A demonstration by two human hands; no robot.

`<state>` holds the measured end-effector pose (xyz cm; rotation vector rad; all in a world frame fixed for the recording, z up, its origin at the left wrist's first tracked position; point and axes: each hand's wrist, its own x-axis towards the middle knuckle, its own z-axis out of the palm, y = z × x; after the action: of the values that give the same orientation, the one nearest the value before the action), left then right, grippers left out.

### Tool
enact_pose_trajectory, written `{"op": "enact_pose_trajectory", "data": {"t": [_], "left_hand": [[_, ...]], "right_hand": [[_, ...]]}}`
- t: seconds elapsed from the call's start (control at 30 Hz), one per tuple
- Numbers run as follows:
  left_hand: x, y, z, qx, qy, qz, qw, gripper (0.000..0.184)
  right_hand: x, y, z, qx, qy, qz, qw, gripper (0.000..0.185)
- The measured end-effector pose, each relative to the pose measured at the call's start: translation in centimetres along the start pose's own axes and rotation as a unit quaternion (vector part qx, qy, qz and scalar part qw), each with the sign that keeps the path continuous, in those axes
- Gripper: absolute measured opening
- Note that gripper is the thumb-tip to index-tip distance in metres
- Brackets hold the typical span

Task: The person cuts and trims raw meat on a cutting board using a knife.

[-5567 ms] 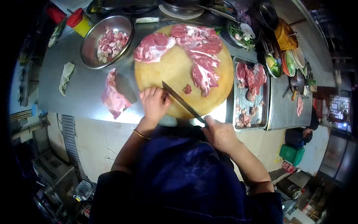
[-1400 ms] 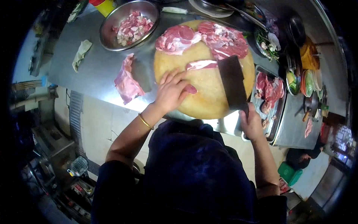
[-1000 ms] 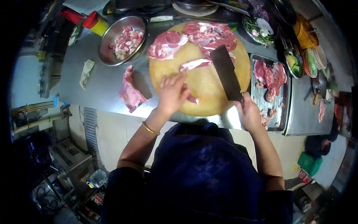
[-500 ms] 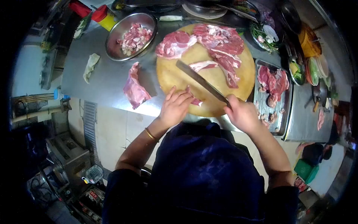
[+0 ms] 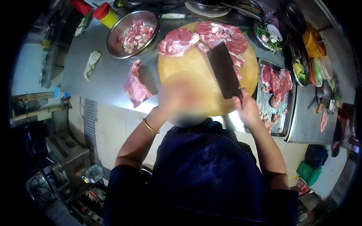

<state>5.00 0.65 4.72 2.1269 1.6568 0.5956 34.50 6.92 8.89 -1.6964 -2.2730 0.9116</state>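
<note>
My right hand (image 5: 247,107) is closed on the handle of a dark cleaver (image 5: 224,69), whose wide blade lies flat-side up over the right part of the round board (image 5: 171,67). A blurred patch covers my left hand (image 5: 171,100) at the board's near left edge, so its fingers and anything under them are hidden. One slab of red meat (image 5: 177,42) rests at the board's far left. Beside it a larger piece of meat (image 5: 226,35) spreads along the far right, partly behind the blade.
A steel bowl of cut meat (image 5: 137,35) stands back left. On the metal counter lie a pale meat piece (image 5: 137,86) and a cloth-like scrap (image 5: 91,64). Right of the board is a tray (image 5: 279,120) with meat. A white-handled tool (image 5: 173,16) lies behind the board.
The cleaver has swung from edge-down above the near middle of the board to the right, its broad side now showing. My left hand, seen beside a small meat piece before, is now blurred over.
</note>
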Motion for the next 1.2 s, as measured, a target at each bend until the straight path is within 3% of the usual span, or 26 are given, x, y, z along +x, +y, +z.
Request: {"op": "enact_pose_trajectory", "data": {"t": [0.07, 0.17, 0.23, 0.3, 0.4, 0.47, 0.5, 0.67, 0.8, 0.9, 1.07, 1.2], "left_hand": [[0.3, -0.1, -0.5, 0.021, -0.114, -0.032, 0.993, 0.022], [0.4, 0.1, -1.0, -0.009, -0.12, -0.034, 0.992, 0.022], [0.8, 0.0, 0.4, -0.247, -0.053, -0.057, 0.966, 0.024], [1.4, -0.1, 0.4, -0.303, -0.01, -0.081, 0.949, 0.026], [1.6, 0.5, -0.9, -0.081, 0.029, -0.128, 0.988, 0.028], [2.1, 1.0, -0.8, 0.131, 0.06, -0.136, 0.98, 0.031], [2.1, 0.8, -0.6, 0.143, 0.066, -0.131, 0.979, 0.031], [1.0, -0.2, 1.3, 0.063, 0.094, -0.049, 0.992, 0.031], [0.2, -0.6, 1.9, 0.042, 0.107, -0.032, 0.993, 0.031], [0.3, -1.0, 2.2, 0.032, 0.113, -0.026, 0.993, 0.031], [0.8, -1.1, 2.9, 0.01, 0.117, -0.015, 0.993, 0.031], [-0.4, -2.7, 4.2, -0.027, 0.044, 0.016, 0.999, 0.038]], "right_hand": [[0.0, 0.2, 0.2, -0.006, 0.009, -0.006, 1.0, 0.045], [0.0, 0.7, 0.6, -0.019, 0.012, -0.004, 1.0, 0.045], [0.0, 0.5, 0.6, -0.013, 0.005, 0.007, 1.0, 0.044], [0.0, 0.6, 0.8, -0.019, 0.026, -0.01, 0.999, 0.042], [-0.4, -0.1, 0.6, -0.032, 0.022, -0.013, 0.999, 0.039], [-0.2, -0.4, 0.4, -0.033, 0.02, -0.018, 0.999, 0.036], [-0.4, -0.4, 0.5, -0.032, 0.016, -0.026, 0.999, 0.034], [-2.0, -2.2, 0.5, -0.013, -0.023, -0.107, 0.994, 0.028], [-2.5, -4.8, 0.8, -0.018, -0.035, -0.163, 0.986, 0.037], [-1.7, -4.9, 1.2, -0.07, -0.045, -0.119, 0.989, 0.039], [-1.4, -5.8, 0.1, -0.072, -0.037, -0.156, 0.984, 0.039], [-1.6, -6.3, 0.2, -0.107, -0.077, -0.145, 0.981, 0.04]]}}
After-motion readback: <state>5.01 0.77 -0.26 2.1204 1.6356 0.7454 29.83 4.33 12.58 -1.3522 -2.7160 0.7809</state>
